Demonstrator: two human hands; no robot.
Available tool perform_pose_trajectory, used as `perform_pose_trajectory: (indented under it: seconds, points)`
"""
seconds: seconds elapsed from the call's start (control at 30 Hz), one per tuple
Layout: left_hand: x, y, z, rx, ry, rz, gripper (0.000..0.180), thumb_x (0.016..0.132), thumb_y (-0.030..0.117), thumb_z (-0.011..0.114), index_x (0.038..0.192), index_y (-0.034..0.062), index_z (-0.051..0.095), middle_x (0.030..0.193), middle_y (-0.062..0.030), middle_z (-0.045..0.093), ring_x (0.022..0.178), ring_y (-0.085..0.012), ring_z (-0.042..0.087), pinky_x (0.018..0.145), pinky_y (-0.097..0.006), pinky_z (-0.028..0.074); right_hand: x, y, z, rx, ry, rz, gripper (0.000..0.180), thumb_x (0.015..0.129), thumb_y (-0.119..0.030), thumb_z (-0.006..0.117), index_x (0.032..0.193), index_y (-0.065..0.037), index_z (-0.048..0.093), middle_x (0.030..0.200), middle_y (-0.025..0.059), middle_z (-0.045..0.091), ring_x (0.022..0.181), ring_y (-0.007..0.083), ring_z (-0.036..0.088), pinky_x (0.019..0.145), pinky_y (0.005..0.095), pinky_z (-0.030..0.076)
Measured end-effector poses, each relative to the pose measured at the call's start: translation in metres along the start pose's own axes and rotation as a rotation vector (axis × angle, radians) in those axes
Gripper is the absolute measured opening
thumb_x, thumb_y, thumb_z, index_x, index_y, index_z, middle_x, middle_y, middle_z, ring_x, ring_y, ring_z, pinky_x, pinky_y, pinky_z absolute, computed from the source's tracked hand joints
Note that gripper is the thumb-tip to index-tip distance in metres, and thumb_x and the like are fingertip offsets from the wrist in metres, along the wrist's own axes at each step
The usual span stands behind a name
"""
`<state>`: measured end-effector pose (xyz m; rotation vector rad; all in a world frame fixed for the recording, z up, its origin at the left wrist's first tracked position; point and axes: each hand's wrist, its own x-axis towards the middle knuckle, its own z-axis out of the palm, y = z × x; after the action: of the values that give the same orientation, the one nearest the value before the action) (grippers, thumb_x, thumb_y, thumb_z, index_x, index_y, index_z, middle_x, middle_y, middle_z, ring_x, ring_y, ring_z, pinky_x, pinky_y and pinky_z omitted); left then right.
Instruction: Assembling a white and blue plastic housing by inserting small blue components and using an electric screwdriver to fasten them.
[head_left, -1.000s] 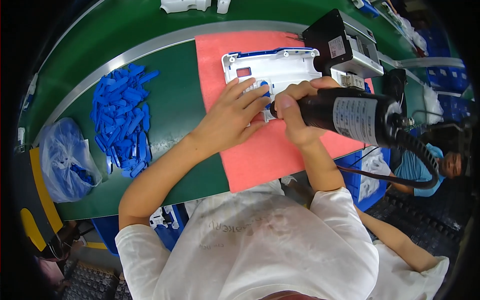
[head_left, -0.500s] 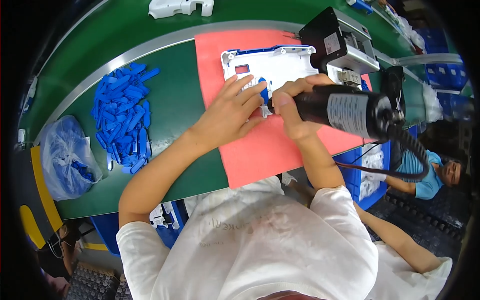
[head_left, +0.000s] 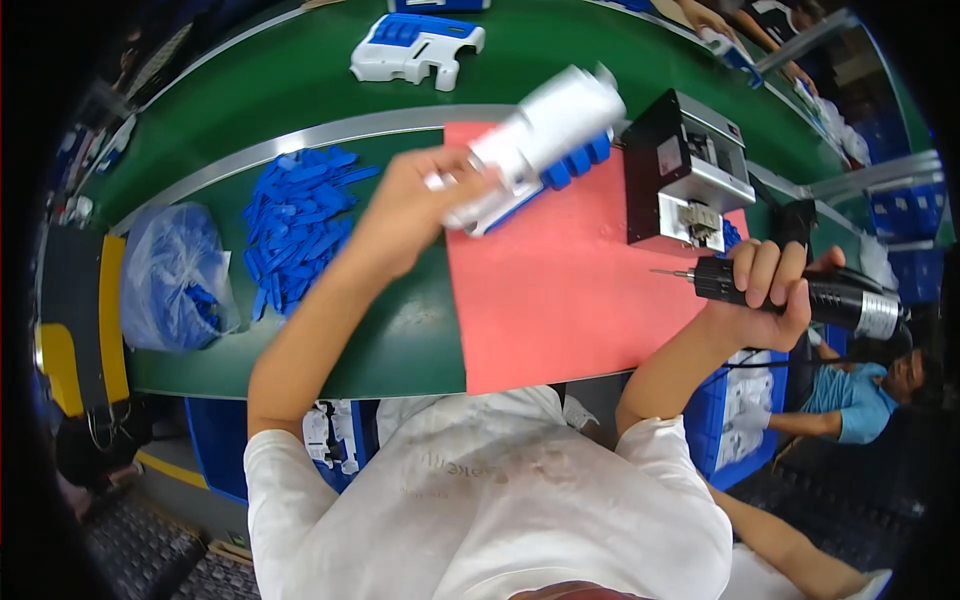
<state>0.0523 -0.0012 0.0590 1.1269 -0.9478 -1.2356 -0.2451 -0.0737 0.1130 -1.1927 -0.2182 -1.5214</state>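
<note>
My left hand [head_left: 425, 200] grips a white plastic housing [head_left: 555, 115] with blue parts along its lower side. It is tilted, blurred by motion and lifted over the far left part of the pink mat [head_left: 560, 290]. In my right hand [head_left: 775, 285] is a black electric screwdriver [head_left: 835, 300], its thin bit pointing left above the mat's right side. The fingers wrap round its body, and the bit touches nothing. Left of the mat lies a heap of blue plastic strips [head_left: 295, 225] on the green table.
A black and silver machine [head_left: 690, 180] stands at the mat's far right corner. Another white and blue housing [head_left: 415, 50] lies on the green surface beyond the metal rail. A clear bag [head_left: 175, 280] with blue parts sits at left. A co-worker [head_left: 860, 395] is at right.
The screwdriver has come away from the housing and moved right. My left hand has lifted and turned the housing. A blue-topped housing now shows beyond the rail; my view has shifted.
</note>
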Motion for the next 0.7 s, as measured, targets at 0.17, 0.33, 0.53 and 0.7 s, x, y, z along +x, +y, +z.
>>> perform_pose_trajectory:
  seconds: [0.17,0.33,0.53,0.7]
  points:
    - [-0.013,0.043,-0.038,-0.585,0.151,-0.207,0.038,0.091,0.028,0.066,0.111,-0.0028,0.059,0.11,-0.0155,0.06,0.108,-0.0272,0.06,0.095,-0.053,0.048,-0.007,0.024,-0.008,-0.045,0.057,0.07,0.057,0.083,-0.004,0.052,0.137,-0.012,0.034,0.065,0.0022,0.04,0.05,0.0139,0.042,0.051,0.0319,0.04]
    - [-0.012,0.048,-0.088,-0.273,0.273,0.036,0.033,0.09,0.026,0.067,0.106,-0.0029,0.062,0.098,-0.0091,0.064,0.089,-0.018,0.063,0.082,-0.033,0.052,-0.017,0.047,-0.011,-0.099,0.021,0.225,0.059,0.083,0.001,0.058,0.134,-0.008,0.032,0.064,0.0064,0.046,0.047,0.0167,0.044,0.05,0.0334,0.041]
    - [0.032,0.047,-0.203,1.022,0.861,0.514,0.036,0.083,0.033,0.072,0.094,-0.0013,0.067,0.074,-0.0102,0.067,0.067,-0.0154,0.06,0.062,-0.031,0.046,-0.028,0.069,-0.001,-0.252,0.041,0.248,0.055,0.077,0.011,0.056,0.126,-0.001,0.034,0.062,0.0055,0.049,0.049,0.0144,0.049,0.049,0.0284,0.046]
    - [0.059,0.015,-0.305,1.486,0.948,0.378,0.039,0.086,0.039,0.065,0.098,0.0018,0.068,0.087,-0.0243,0.067,0.083,-0.0439,0.064,0.072,-0.048,0.05,-0.029,0.068,-0.003,-0.337,0.024,0.268,0.053,0.081,0.004,0.057,0.129,-0.003,0.033,0.063,0.0053,0.046,0.049,0.0153,0.047,0.05,0.0309,0.044]
